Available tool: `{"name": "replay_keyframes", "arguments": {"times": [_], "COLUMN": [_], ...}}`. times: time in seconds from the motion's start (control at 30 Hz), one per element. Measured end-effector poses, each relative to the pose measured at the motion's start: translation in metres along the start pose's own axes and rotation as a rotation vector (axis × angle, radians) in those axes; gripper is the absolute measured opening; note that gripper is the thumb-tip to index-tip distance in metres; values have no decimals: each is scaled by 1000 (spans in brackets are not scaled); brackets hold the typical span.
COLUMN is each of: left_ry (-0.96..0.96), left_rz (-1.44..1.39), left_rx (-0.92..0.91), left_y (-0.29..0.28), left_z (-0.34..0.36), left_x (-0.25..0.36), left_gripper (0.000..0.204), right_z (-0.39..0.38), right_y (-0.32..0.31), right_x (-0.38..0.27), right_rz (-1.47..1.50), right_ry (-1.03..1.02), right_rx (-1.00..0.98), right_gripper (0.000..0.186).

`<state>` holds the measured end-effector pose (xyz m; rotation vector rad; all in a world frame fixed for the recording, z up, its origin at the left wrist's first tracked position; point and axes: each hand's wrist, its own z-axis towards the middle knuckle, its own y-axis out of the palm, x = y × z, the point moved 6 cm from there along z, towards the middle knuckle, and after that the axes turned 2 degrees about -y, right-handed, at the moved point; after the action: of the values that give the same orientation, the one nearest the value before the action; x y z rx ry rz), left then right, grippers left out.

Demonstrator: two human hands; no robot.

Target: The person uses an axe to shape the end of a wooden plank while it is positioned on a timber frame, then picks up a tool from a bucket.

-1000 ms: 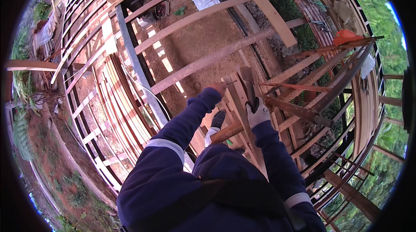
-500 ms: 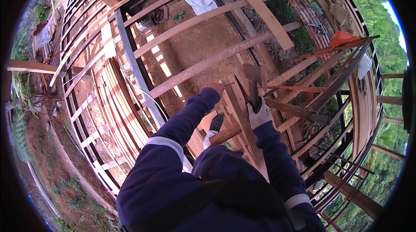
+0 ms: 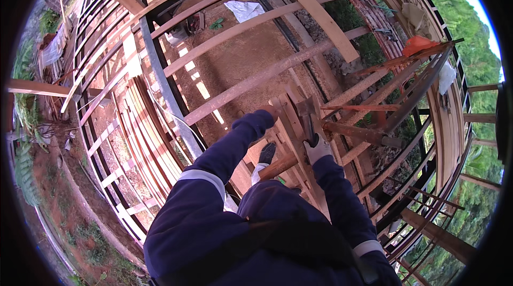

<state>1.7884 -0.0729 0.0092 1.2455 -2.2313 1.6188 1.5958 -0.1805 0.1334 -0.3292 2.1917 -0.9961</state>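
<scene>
In my right hand, wearing a pale glove, is the dark handle of a hatchet, with the fingers closed round it. The hatchet's broad metal head lies over narrow wooden boards that run up from in front of my body; whether it touches them I cannot tell. My bare left hand is at the left side of these boards, just left of the hatchet head. Its fingers look closed, but what they hold is too small to make out.
A round log crosses beneath the boards, near my shoe. To the right, thick poles meet in a frame with an orange cloth. Stacked planks lie left. Beams span the ground ahead.
The hatchet head has come down and left, closer to my left hand. My right hand has shifted slightly lower. The thin nail-like piece seen at my left fingers no longer shows clearly.
</scene>
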Motion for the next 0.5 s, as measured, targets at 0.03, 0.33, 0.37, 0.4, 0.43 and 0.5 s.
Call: {"name": "replay_keyframes", "arguments": {"times": [0.03,0.33,0.37,0.4,0.43,0.5], "left_ry": [157,-175,-179,-175,-140,-136], "left_rz": [-37,-867,-821,-803,-681,-453], "left_rx": [-48,-308,-341,-369,-341,-368], "left_y": [19,100,107,116,121,141], "left_z": [4,-78,-94,-107,-116,-120], "left_x": [-1,72,73,71,69,63], "left_gripper": [26,39,40,40,39,40], "right_z": [-11,-131,-150,-171,-189,-221], "right_y": [4,46,43,44,43,35], "right_x": [7,173,182,194,204,210], "right_rz": [63,125,59,-4,-63,-17], "right_ry": [49,276,329,382,394,497], "right_rx": [-12,-19,-53,-91,-63,-9], "right_gripper": [36,28,30,31,32,31]}}
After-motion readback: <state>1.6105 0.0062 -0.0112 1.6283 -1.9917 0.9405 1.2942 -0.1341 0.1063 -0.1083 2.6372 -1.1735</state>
